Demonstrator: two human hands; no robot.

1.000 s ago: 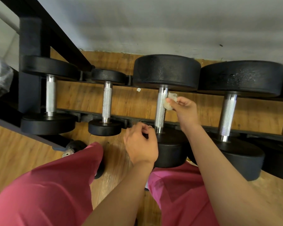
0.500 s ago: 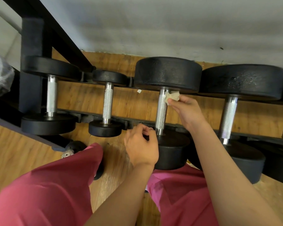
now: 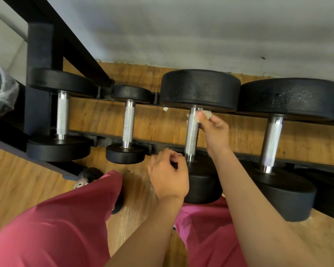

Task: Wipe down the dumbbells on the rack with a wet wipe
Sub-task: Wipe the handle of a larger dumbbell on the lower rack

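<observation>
Several black dumbbells with knurled silver handles lie across a black rack point(image 3: 112, 136). My right hand point(image 3: 215, 132) pinches a crumpled white wet wipe point(image 3: 203, 114) against the top of the handle of the third dumbbell point(image 3: 191, 135), just under its far head. My left hand point(image 3: 168, 175) has its fingers curled over the near head of that same dumbbell point(image 3: 202, 182), at its left rim. A smaller dumbbell point(image 3: 128, 122) lies to the left and a large one point(image 3: 272, 143) to the right.
A grey wall point(image 3: 201, 31) stands right behind the rack. The black rack upright point(image 3: 40, 78) rises at the left, with a white mesh bag point(image 3: 0, 93) beyond it. My pink trouser legs point(image 3: 56, 228) are close below, over a wood floor point(image 3: 12, 189).
My right hand has slid the wipe up the handle toward the far head. My left hand has stayed on the near head.
</observation>
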